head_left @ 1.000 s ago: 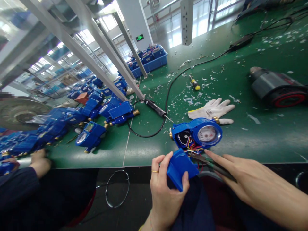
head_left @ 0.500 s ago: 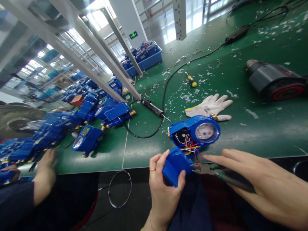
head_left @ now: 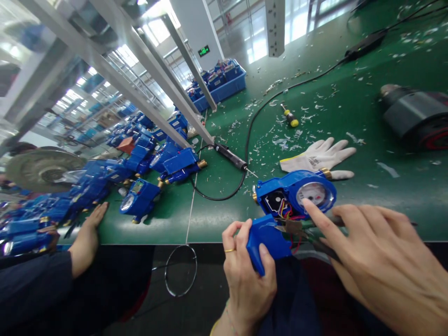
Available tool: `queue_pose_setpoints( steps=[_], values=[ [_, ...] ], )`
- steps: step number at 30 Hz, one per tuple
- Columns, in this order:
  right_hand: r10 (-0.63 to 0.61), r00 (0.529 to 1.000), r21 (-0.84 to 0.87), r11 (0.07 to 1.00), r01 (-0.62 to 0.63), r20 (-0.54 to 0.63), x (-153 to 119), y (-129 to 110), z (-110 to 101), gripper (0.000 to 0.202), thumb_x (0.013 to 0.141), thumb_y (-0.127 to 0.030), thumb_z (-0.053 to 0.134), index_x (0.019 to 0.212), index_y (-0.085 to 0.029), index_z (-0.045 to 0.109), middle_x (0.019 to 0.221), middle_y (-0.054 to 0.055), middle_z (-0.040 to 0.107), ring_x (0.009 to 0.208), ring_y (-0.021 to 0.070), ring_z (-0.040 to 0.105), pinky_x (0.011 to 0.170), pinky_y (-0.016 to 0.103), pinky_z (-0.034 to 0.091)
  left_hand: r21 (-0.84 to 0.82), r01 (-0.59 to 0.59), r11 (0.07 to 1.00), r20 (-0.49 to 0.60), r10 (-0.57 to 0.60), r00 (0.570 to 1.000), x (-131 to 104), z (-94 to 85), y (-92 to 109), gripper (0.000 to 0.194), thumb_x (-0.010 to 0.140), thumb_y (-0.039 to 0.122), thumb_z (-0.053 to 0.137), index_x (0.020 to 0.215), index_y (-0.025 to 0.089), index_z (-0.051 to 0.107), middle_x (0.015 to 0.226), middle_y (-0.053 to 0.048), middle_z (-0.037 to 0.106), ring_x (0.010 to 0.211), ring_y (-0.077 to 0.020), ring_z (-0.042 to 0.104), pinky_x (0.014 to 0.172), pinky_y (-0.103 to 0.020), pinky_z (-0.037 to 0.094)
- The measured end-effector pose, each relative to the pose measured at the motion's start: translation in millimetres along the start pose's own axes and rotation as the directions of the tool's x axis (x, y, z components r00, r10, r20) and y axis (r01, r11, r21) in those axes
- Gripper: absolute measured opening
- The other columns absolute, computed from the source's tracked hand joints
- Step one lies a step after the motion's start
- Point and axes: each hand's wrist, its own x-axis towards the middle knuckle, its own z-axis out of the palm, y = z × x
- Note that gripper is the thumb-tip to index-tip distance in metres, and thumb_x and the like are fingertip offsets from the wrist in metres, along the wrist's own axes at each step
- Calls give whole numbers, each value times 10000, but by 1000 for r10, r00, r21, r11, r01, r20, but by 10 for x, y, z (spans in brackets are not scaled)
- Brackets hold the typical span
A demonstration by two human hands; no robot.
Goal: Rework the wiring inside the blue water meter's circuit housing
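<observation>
A blue water meter [head_left: 294, 192] with a round dial lies near the front edge of the green table [head_left: 385, 196], its side open and coloured wires [head_left: 286, 212] coming out. My left hand [head_left: 249, 280] grips the detached blue cover [head_left: 268, 240] just below the meter, a ring on one finger. My right hand [head_left: 378, 261] holds green-handled pliers [head_left: 301, 231] whose jaws sit at the wires between the cover and the meter. The index finger stretches out over the dial.
A white glove [head_left: 320, 156], a yellow-handled screwdriver [head_left: 290, 117], an electric screwdriver with black cable [head_left: 231, 157] and a grey power tool [head_left: 416, 114] lie behind. Several blue meters [head_left: 140, 198] are piled at left, beside another person's hand [head_left: 86, 233]. White scraps litter the table.
My right hand has moved up and forward, bringing the pliers' jaws to the wires and the index finger over the dial. The other person's hand slid right along the table edge.
</observation>
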Motion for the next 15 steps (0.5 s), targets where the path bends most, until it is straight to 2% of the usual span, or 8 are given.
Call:
queue_pose_setpoints(
  steps=[4, 9, 12, 15],
  values=[
    [18, 1000, 32, 999, -19, 3, -8, -17, 30, 594, 784, -140, 471, 1373, -76, 513, 817, 141, 531, 754, 305, 505, 714, 476, 424, 3, -43, 999, -38, 44, 998, 49, 30, 1, 362, 922, 125, 436, 1275, 105, 512, 1177, -160, 559, 1118, -240, 555, 932, -385, 487],
    [47, 999, 5, 999, -46, -22, -10, -29, 24, 600, 803, -157, 470, 1397, -72, 453, 876, 166, 553, 789, 328, 519, 739, 501, 428, 23, -44, 999, -90, 46, 995, 173, 48, 33, 312, 928, 132, 400, 1200, 139, 553, 1166, -134, 598, 1089, -253, 546, 957, -442, 395],
    [54, 998, -19, 998, -55, -43, -3, -39, 10, 604, 813, -150, 468, 1410, -70, 421, 901, 174, 564, 800, 329, 523, 743, 496, 428, -68, -91, 994, -94, 85, 992, 221, 56, 81, 337, 913, 104, 406, 1221, 167, 528, 1196, -114, 602, 1127, -240, 543, 986, -441, 376],
    [49, 997, -17, 999, -50, -55, 8, -50, 3, 610, 808, -118, 463, 1414, -64, 413, 876, 162, 557, 788, 317, 523, 741, 481, 426, -212, -93, 973, -124, 68, 990, 218, 73, 122, 228, 915, 113, 414, 1111, 188, 502, 1121, -102, 594, 1082, -230, 544, 948, -430, 420]
  ],
)
